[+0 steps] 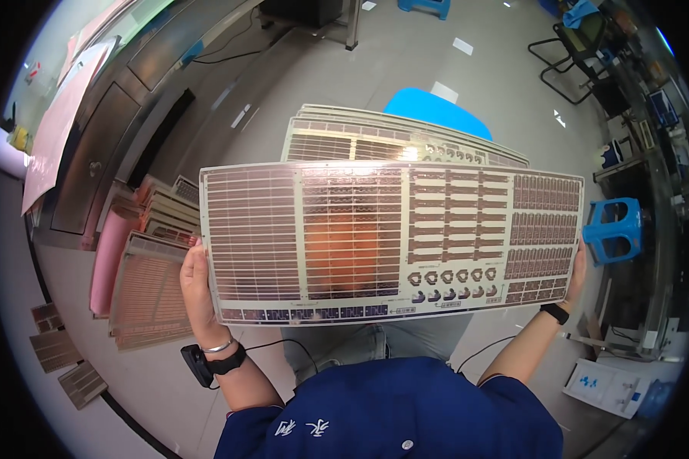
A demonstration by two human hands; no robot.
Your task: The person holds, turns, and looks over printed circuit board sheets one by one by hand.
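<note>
A large rectangular circuit panel, shiny and covered in copper-brown patterns with pale borders, is held up level in front of me. My left hand grips its left edge, thumb on the near face and the other fingers mostly hidden behind. At the opposite edge my right hand is closed on the panel, with most of its fingers out of sight. Just beyond the panel lies a stack of similar panels, partly covered by it. A blue stool shows behind that stack.
More panels lean at the left beside a pink roll and a metal cabinet. Small panels lie on the floor at lower left. Another blue stool stands at right, near a cluttered bench. A chair is farther back.
</note>
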